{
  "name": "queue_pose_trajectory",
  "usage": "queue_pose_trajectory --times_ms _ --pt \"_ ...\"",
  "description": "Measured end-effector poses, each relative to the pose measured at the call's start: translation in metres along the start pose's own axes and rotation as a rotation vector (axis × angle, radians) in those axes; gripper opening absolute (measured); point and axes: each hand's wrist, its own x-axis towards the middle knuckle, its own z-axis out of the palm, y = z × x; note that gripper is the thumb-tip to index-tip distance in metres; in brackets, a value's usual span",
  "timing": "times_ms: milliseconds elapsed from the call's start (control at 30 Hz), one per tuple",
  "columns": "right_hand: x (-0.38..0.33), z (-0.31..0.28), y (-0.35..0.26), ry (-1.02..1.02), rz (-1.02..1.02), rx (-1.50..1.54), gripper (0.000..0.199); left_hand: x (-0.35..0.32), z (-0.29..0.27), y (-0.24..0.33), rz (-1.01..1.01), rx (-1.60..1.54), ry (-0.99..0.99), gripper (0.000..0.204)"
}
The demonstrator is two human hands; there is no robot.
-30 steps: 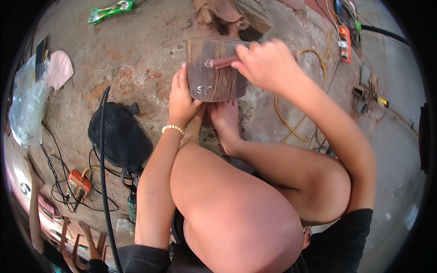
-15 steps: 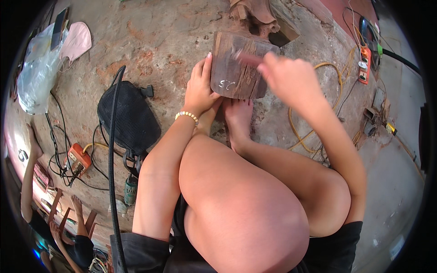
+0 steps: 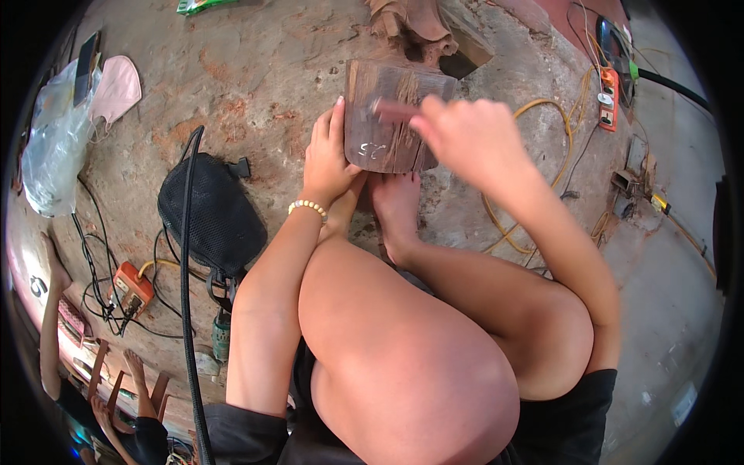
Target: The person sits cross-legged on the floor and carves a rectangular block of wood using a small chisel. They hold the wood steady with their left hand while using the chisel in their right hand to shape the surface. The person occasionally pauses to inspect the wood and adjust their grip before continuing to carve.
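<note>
A dark brown wooden block [image 3: 399, 147] with a rough, streaked face and white marks stands tilted at my feet. My left hand [image 3: 325, 155] grips its left edge, fingers along the side and thumb near the lower corner; a beaded bracelet [image 3: 308, 207] circles that wrist. In my closed right hand [image 3: 473, 139] is a short reddish-brown stick-like tool [image 3: 397, 111], its tip over the upper left of the block's face. Motion blur hides the tip's shape, and I cannot tell whether it touches the wood. My bare foot [image 3: 395, 209] is just below the block.
Beyond the block sits a carved wooden piece [image 3: 415, 27]. At left are a black mesh bag [image 3: 209, 213], an orange power strip [image 3: 133, 289], cables, a plastic bag [image 3: 54, 155] and a pink mask [image 3: 118, 89]. Another power strip [image 3: 609, 97] and a yellow hose [image 3: 570, 132] lie right. Another person's arm [image 3: 50, 333] shows lower left.
My right hand has moved the tool slightly left and down across the block's face. My left hand keeps its place on the edge. The whole view has shifted a little.
</note>
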Motion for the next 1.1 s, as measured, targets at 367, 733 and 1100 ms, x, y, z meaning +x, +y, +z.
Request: queue_pose_trajectory --times_ms 367,733,1100 --pt "-0.003 0.006 0.014 0.047 -0.005 0.009 0.026 -0.001 0.000 0.001 0.021 -0.001 0.016 0.088" --pt "0.002 0.008 0.006 0.158 -0.037 -0.091 0.028 0.002 0.001 -0.001 0.030 0.023 0.004 0.088" --pt "-0.012 0.022 -0.005 -0.057 -0.227 -0.017 0.027 0.001 0.005 -0.003 0.047 0.034 0.018 0.091"
